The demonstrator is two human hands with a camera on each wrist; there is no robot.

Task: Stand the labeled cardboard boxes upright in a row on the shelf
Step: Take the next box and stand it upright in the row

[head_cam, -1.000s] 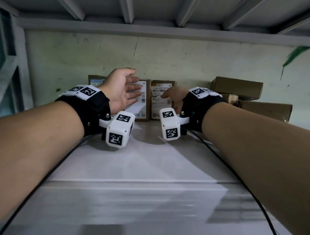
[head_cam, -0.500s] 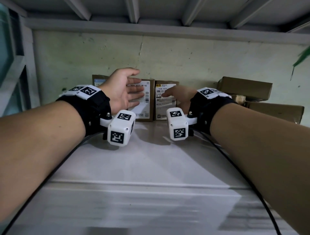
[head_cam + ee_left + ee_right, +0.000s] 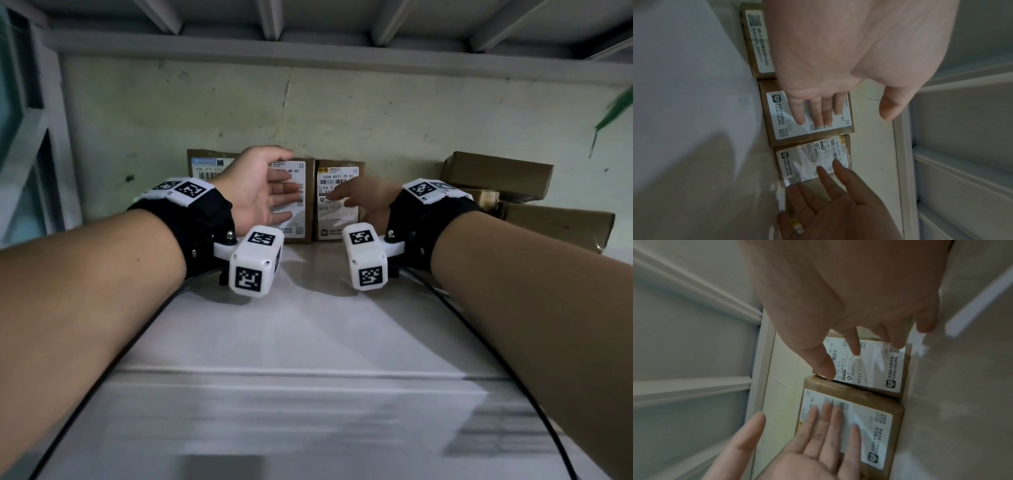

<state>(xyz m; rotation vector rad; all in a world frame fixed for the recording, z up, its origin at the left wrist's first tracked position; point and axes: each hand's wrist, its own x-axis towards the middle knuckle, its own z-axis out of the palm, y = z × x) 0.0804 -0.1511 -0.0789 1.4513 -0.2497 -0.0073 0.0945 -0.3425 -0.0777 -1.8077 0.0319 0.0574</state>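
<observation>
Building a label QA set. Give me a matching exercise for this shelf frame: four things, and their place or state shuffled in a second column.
Things:
1. left hand
2. right hand
3. leftmost upright box
4. unlabeled brown boxes

Places/states:
A. piled at the shelf's right end
B. open, in front of the H231 box
C. mostly hidden behind the left wrist
D. open, in front of the middle box

Pairs: 1-D, 2-B, 3-C, 4-A

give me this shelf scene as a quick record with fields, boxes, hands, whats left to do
standing boxes: three labeled boxes upright against the wall: left box, middle box, right box
left hand: fingers straight, in front of the middle box's label
right hand: fingers extended at the right box's label
unsorted boxes: cardboard pile lying flat at the right
surface: white shelf
</observation>
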